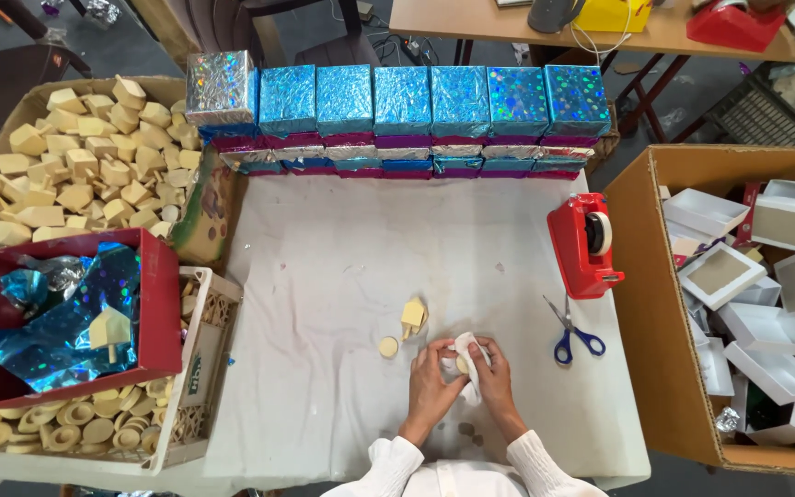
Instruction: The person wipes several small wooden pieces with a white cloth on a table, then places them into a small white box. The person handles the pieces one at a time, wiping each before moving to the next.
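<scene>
My left hand (432, 379) and my right hand (493, 378) meet over the white table cloth (342, 267) near its front edge. Together they hold a small pale wooden piece wrapped in a white cloth (469, 354); the piece is mostly hidden. Just left of my hands lie a small wooden disc (388, 347) and a house-shaped wooden block (413, 315).
Blue-handled scissors (574, 331) and a red tape dispenser (583, 243) lie at right. Stacked shiny foil-wrapped boxes (402, 106) line the far edge. A cardboard box of white boxes (756, 285) stands right. Left: a box of wooden blocks (75, 156), a red box with foil (66, 317), a crate of wooden rings (94, 428).
</scene>
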